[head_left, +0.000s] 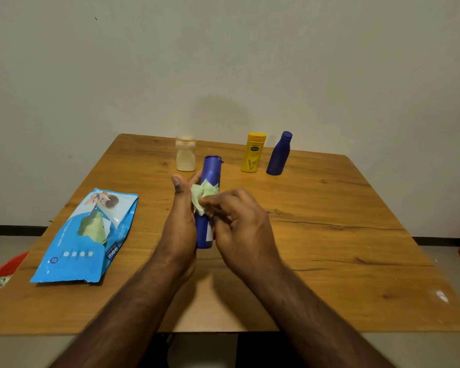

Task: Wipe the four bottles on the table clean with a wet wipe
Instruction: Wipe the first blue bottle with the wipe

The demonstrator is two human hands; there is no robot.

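A tall blue bottle point(211, 171) is held above the middle of the wooden table point(329, 235), tilted a little away from me. My left hand point(182, 219) grips it from the left side, thumb pointing up. My right hand point(239, 227) pinches a pale green wet wipe point(203, 193) against the bottle's front. Farther back stand a cream bottle point(185, 153), a yellow bottle point(253, 152) and a smaller dark blue bottle point(278, 154), all upright and apart from my hands.
A blue wet-wipe pack point(88, 237) lies on the table's left side with a green wipe poking from its opening. A red bin point(3, 274) sits on the floor beyond the left edge. A wall stands close behind the table.
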